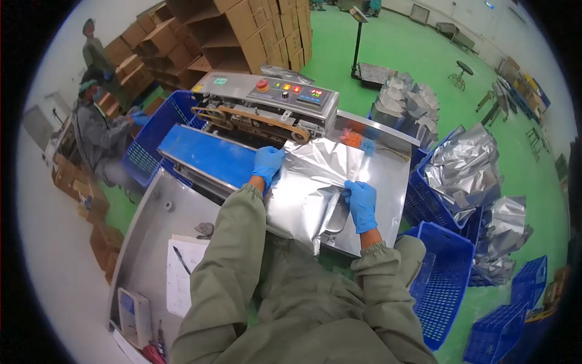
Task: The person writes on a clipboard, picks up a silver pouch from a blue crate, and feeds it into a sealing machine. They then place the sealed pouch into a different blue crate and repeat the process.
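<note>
Closest to the camera, the person's left hand in a blue glove (268,162) and right hand in a blue glove (362,205) have a large, shiny silver foil bag (306,200) between them. The right grip pinches the bag's edge; the left grip presses on its opposite side, its fingers partly hidden. The bag lies in front of a sealing machine with a metal housing, tan belt and red button (274,95), beside a flat blue conveyor belt (209,156) and partly over a stainless-steel bench (386,182). Beyond the bag rests an orange-and-blue bristled brush (357,141). Farther off, a tall stack of brown cardboard boxes (267,36) stands on a green floor (330,45).
</note>
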The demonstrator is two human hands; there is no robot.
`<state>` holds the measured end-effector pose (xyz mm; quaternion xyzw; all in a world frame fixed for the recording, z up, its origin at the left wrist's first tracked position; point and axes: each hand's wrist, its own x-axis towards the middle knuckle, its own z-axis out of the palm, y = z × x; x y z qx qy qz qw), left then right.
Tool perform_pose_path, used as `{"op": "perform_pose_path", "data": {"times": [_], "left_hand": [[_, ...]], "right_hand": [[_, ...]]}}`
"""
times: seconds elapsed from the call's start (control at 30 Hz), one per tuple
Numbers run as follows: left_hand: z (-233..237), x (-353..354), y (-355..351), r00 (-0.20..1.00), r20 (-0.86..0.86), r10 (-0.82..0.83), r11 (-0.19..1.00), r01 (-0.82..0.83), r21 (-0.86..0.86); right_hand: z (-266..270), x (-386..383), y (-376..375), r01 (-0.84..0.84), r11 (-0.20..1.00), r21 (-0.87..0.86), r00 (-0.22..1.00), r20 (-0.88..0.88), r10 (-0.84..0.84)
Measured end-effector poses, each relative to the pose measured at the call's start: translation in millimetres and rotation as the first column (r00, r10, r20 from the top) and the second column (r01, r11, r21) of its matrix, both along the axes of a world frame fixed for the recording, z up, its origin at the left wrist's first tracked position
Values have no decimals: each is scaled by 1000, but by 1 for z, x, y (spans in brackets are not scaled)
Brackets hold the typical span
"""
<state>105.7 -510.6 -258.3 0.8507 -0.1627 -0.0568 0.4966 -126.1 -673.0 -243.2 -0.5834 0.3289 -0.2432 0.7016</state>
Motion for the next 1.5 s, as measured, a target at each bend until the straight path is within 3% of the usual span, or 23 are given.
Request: {"op": "perform_pose_path", "data": {"times": [0.17, 0.27, 0.3, 0.33, 0.4, 0.43, 0.47, 0.5, 0.53, 0.57, 0.6, 0.7, 0.73, 0.77, 0.8, 0.83, 0.97, 1.1, 1.23, 1.33, 1.43, 1.47, 1.5], "left_hand": [[4, 40, 39, 999, -38, 20, 997, -17, 79], [4, 60, 66, 969, 240, 52, 990, -82, 117], [10, 63, 79, 924, 380, 39, 992, -83, 99], [16, 67, 88, 863, 506, 4, 995, -55, 85], [68, 16, 82, 906, 411, -98, 995, 88, 44], [77, 4, 85, 586, 758, -287, 896, -116, 429], [89, -17, 84, 108, 824, -557, 727, -416, 546], [127, -78, 60, 421, 813, -404, 896, 2, 444], [150, -129, 49, 732, 590, -339, 939, 303, 163], [111, -97, 62, 712, 660, -238, 970, 203, 131], [103, -104, 65, 877, 436, -202, 966, 252, -59], [95, -140, 47, 879, 431, -207, 977, 206, 48], [90, -145, 40, 879, 423, -218, 975, 216, 53], [88, -151, 34, 846, 463, -266, 964, 243, 109], [86, -156, 30, 810, 499, -310, 951, 260, 168], [85, -162, 22, 809, 497, -313, 949, 257, 180], [76, -180, -8, 907, 356, -225, 974, 195, 118], [71, -195, -19, 888, 310, -340, 940, 310, 142], [77, -207, -21, 822, 322, -470, 883, 439, 169], [71, -208, -19, 839, 256, -480, 877, 454, 158], [67, -213, -18, 869, 201, -453, 891, 432, 140], [67, -216, -18, 855, 213, -473, 881, 455, 131], [68, -217, -16, 860, 217, -463, 886, 444, 130]], "right_hand": [[3, 36, 19, -129, 991, 14, 990, -52, 130], [4, 57, 37, -194, 975, 104, 980, -17, 197], [-48, 85, 29, -254, 642, -724, 959, -99, 267], [-35, 93, 37, -364, 150, -919, 930, -350, 111], [-39, 114, 55, -201, 231, -952, 974, -170, 149], [-46, 121, 62, -220, 271, -937, 973, -191, 130], [-26, 106, 66, -322, 270, -907, 943, -282, 176], [-17, 81, 64, -128, 400, -908, 968, -26, 251], [13, 28, 52, -156, 683, -714, 952, 76, 297], [21, -12, 41, -191, 794, -577, 963, 46, 265], [17, -55, 24, -83, 848, -524, 984, 92, 153], [-45, -188, -51, 315, 866, -388, 948, 176, -266], [-72, -247, -88, 160, 689, -707, 927, -132, -351], [-122, -299, -105, 493, 755, -432, 761, -206, -615], [-131, -347, -110, 482, 731, -483, 533, -501, -682], [-233, -413, -119, 197, 755, -626, 366, -667, -649], [-296, -445, -74, 56, 916, -397, 88, -912, -401], [-322, -430, -72, -260, 724, -639, 87, -763, -641], [-348, -448, -82, -532, 784, -320, -7, -924, -382], [-359, -461, -86, -787, 591, -176, 15, -963, -267], [-369, -466, -89, -731, 631, -259, 90, -954, -287], [-369, -471, -92, -562, 792, -240, 111, -970, -215], [-353, -470, -95, -571, 784, -243, 117, -969, -216]]}}
